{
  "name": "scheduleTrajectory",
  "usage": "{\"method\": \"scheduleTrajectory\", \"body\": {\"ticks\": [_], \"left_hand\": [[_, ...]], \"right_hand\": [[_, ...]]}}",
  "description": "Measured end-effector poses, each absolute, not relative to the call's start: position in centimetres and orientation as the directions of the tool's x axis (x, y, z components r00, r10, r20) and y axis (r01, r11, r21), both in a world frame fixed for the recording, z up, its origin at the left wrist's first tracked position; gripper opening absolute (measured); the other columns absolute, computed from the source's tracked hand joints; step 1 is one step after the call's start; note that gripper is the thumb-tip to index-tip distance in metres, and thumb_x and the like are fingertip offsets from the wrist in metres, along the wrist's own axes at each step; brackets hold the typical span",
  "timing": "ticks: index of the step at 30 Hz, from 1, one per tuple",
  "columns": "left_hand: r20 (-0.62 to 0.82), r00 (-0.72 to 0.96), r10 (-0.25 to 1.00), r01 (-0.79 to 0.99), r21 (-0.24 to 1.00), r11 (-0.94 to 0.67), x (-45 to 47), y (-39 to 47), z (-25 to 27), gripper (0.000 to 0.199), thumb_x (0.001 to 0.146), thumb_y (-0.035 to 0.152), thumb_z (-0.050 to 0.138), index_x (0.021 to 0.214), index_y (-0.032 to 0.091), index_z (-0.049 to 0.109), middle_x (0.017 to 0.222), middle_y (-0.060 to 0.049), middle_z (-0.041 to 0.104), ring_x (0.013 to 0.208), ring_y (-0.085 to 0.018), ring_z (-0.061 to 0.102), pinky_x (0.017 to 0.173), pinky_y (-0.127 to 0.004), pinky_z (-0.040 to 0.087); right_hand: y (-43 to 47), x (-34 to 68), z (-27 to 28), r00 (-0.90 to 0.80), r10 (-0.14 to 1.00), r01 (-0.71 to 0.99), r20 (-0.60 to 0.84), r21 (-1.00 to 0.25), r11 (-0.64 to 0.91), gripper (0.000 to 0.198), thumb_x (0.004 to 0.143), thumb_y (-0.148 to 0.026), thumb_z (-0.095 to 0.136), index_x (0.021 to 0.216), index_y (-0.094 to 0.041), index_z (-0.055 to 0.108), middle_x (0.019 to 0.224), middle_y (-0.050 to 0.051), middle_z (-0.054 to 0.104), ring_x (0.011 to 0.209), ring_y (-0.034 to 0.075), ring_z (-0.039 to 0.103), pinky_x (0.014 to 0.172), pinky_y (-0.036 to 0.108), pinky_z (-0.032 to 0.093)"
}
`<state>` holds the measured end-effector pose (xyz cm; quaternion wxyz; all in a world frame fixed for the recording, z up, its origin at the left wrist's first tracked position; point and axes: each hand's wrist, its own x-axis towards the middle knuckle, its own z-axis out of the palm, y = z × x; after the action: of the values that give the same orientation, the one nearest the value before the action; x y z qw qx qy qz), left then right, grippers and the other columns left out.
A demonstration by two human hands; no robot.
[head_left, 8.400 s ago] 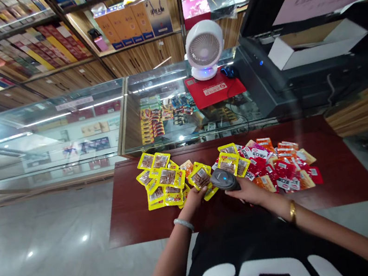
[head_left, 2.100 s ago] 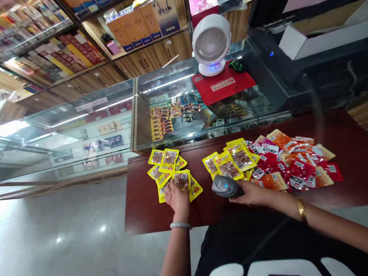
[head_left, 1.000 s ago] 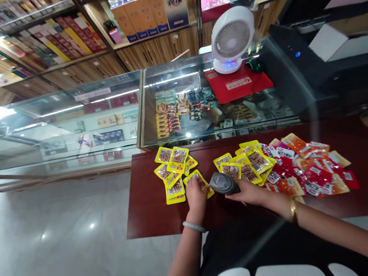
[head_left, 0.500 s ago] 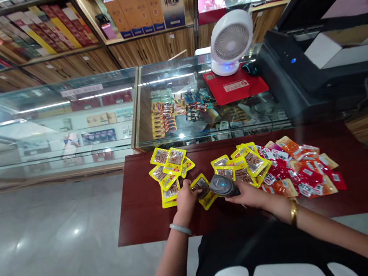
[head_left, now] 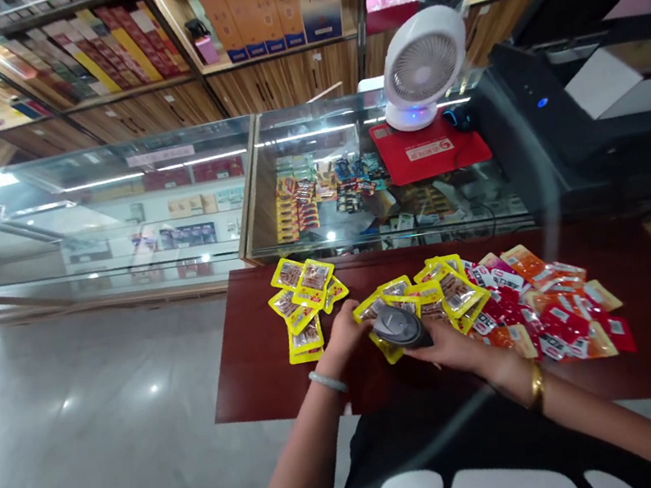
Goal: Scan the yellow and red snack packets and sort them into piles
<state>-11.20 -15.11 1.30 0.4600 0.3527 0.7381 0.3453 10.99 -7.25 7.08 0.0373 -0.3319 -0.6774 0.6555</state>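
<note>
Little could be read with certainty. Big white lettering on the black shirt (head_left: 444,432) was cut off at the bottom edge. Dark characters ran across an upright white-and-blue carton (head_left: 320,10); others marked a long pale strip (head_left: 159,156), the red mat (head_left: 434,167) and the white-fronted packets (head_left: 506,279), all too blurred to decipher.

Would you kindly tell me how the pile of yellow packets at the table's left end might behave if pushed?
The yellow packets would probably slide over one another, since they overlap loosely and their film looks glossy. They are likely light, being small, flat pouches. Rolling seems unlikely, given their flat shape on the table.
</note>
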Motion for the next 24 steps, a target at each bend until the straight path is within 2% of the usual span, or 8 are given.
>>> {"method": "scheduleTrajectory", "body": {"ticks": [2, 4, 7, 9, 12, 15, 18, 24], "left_hand": [[-0.401, -0.248, 0.882, 0.186, 0.874, 0.450, -10.6, -13.4, 1.3, 0.029, 0.072, 0.028, 0.072, 0.098, 0.019, 0.062, 0.091, -0.004, 0.069, 0.082, -0.018, 0.064, 0.076, -0.028, 0.049], [-0.337, -0.323, 0.884, 0.291, 0.853, 0.432, -11.2, -12.2, 1.8, 0.026, 0.077, 0.031, 0.070, 0.099, 0.019, 0.065, 0.097, -0.006, 0.070, 0.090, -0.020, 0.065, 0.085, -0.031, 0.048], [-0.176, -0.623, 0.762, 0.539, 0.609, 0.581, -14.5, -11.7, 2.9, 0.036, 0.083, 0.039, 0.066, 0.112, 0.019, 0.064, 0.117, -0.013, 0.066, 0.116, -0.029, 0.057, 0.103, -0.040, 0.040], [-0.105, -0.757, 0.645, 0.565, 0.390, 0.727, -17.2, -11.7, 3.3, 0.052, 0.082, 0.043, 0.065, 0.126, 0.017, 0.057, 0.133, -0.017, 0.057, 0.128, -0.034, 0.047, 0.108, -0.045, 0.034], [-0.182, -0.811, 0.557, 0.527, 0.187, 0.829, -20.4, -11.6, 3.0, 0.072, 0.075, 0.048, 0.071, 0.133, 0.012, 0.050, 0.140, -0.023, 0.051, 0.129, -0.040, 0.045, 0.105, -0.048, 0.035], [-0.297, -0.789, 0.538, 0.531, 0.110, 0.840, -21.8, -11.6, 2.3, 0.073, 0.067, 0.051, 0.076, 0.124, 0.011, 0.056, 0.131, -0.024, 0.057, 0.124, -0.041, 0.049, 0.101, -0.048, 0.037], [-0.355, -0.745, 0.565, 0.531, 0.197, 0.824, -21.6, -12.2, 2.0, 0.058, 0.070, 0.047, 0.074, 0.116, 0.014, 0.059, 0.120, -0.021, 0.065, 0.118, -0.038, 0.056, 0.097, -0.044, 0.041], [-0.474, -0.518, 0.712, 0.186, 0.750, 0.635, -17.1, -15.1, 1.6, 0.041, 0.072, 0.031, 0.071, 0.110, 0.019, 0.062, 0.103, -0.008, 0.073, 0.096, -0.024, 0.068, 0.086, -0.033, 0.051]], "right_hand": [[-7.1, 10.9, 7.3, -0.773, 0.487, 0.413, -0.407, -0.905, -0.102, 0.050, 0.077, -0.044, 0.076, 0.120, -0.018, 0.066, 0.116, 0.011, 0.075, 0.109, 0.034, 0.068, 0.100, 0.050, 0.051], [-6.8, 10.5, 7.6, -0.764, 0.486, 0.427, -0.424, -0.897, -0.111, 0.049, 0.078, -0.045, 0.075, 0.117, -0.017, 0.067, 0.114, 0.011, 0.075, 0.107, 0.034, 0.069, 0.098, 0.050, 0.052], [-6.2, 9.9, 7.6, -0.749, 0.510, 0.451, -0.423, -0.890, -0.075, 0.052, 0.076, -0.046, 0.076, 0.118, -0.018, 0.068, 0.113, 0.010, 0.076, 0.106, 0.034, 0.069, 0.098, 0.049, 0.052], [-5.9, 9.6, 7.4, -0.740, 0.518, 0.472, -0.428, -0.880, -0.052, 0.051, 0.075, -0.046, 0.077, 0.118, -0.019, 0.068, 0.113, 0.009, 0.076, 0.106, 0.035, 0.069, 0.099, 0.049, 0.052], [-5.8, 9.5, 6.6, -0.727, 0.519, 0.495, -0.449, -0.867, -0.057, 0.050, 0.075, -0.044, 0.077, 0.118, -0.020, 0.068, 0.113, 0.009, 0.076, 0.106, 0.035, 0.069, 0.098, 0.050, 0.052], [-5.7, 9.6, 5.9, -0.718, 0.526, 0.496, -0.455, -0.866, -0.072, 0.051, 0.074, -0.045, 0.077, 0.118, -0.020, 0.067, 0.113, 0.010, 0.076, 0.106, 0.035, 0.069, 0.097, 0.052, 0.052], [-5.5, 9.9, 5.6, -0.719, 0.531, 0.483, -0.449, -0.872, -0.083, 0.051, 0.075, -0.046, 0.077, 0.117, -0.019, 0.068, 0.114, 0.010, 0.076, 0.107, 0.035, 0.069, 0.098, 0.052, 0.051], [-5.1, 10.3, 5.1, -0.717, 0.551, 0.469, -0.427, -0.880, -0.071, 0.053, 0.076, -0.048, 0.075, 0.119, -0.019, 0.067, 0.116, 0.010, 0.075, 0.109, 0.034, 0.068, 0.100, 0.051, 0.050]]}}
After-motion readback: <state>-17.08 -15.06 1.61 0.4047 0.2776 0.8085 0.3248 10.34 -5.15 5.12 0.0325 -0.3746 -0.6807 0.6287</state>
